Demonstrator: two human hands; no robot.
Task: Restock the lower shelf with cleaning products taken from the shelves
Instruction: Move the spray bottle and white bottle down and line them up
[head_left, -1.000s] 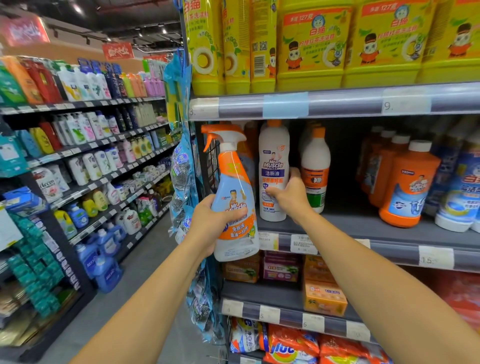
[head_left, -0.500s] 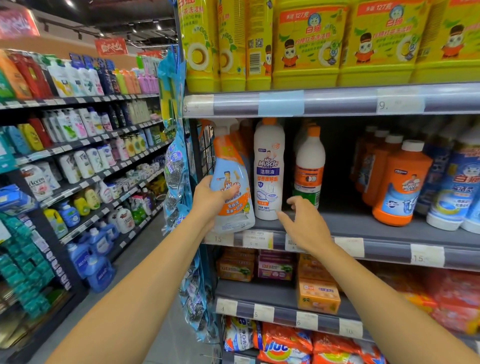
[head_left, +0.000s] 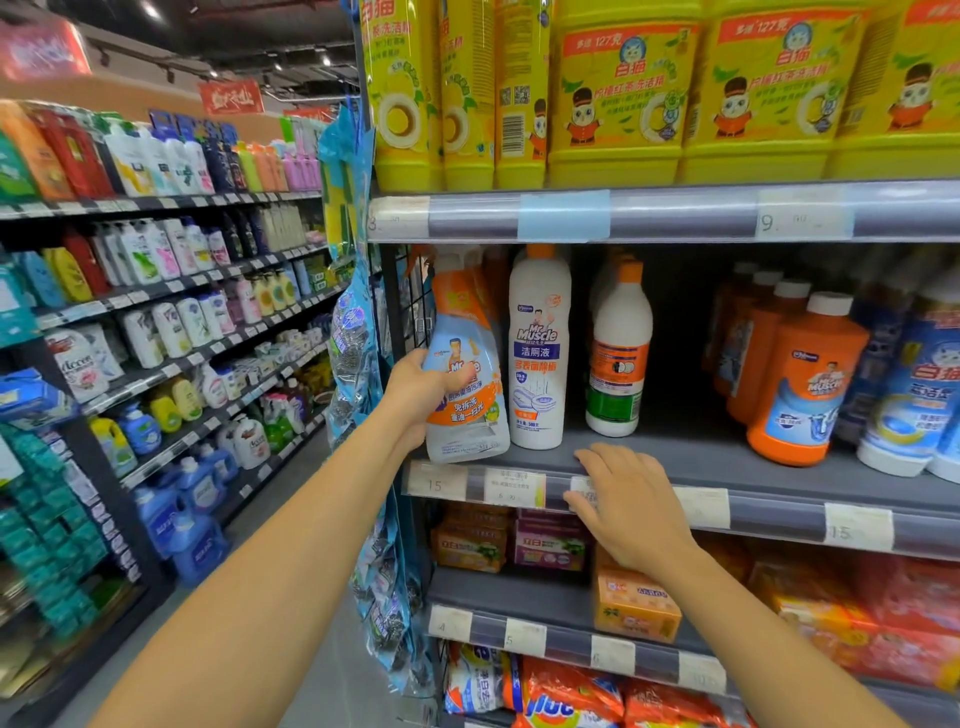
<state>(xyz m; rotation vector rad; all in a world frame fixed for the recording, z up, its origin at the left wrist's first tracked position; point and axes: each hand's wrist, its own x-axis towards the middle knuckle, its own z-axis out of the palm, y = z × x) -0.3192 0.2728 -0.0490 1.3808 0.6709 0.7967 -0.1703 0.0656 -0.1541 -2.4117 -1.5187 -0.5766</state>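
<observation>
My left hand (head_left: 423, 395) grips a clear spray bottle (head_left: 465, 379) with an orange label and stands it at the left end of the grey middle shelf (head_left: 727, 462), its base at the front edge. Right beside it stands a tall white Mr Muscle bottle (head_left: 538, 353), then a white bottle with an orange cap (head_left: 619, 353). My right hand (head_left: 626, 506) lies flat with straight fingers on the shelf's front lip, over the price rail, holding nothing.
Orange jugs (head_left: 800, 384) and blue-white bottles (head_left: 930, 395) fill the shelf's right side. Yellow detergent jugs (head_left: 613, 98) stand on the shelf above; soap boxes (head_left: 636, 605) and bags sit below. Hanging scourer packs (head_left: 353, 338) flank the left post. Another stocked aisle runs on the left.
My left hand has carried the spray bottle forward onto the shelf beside the white bottle. My right hand let go of the white bottle and dropped to the shelf edge.
</observation>
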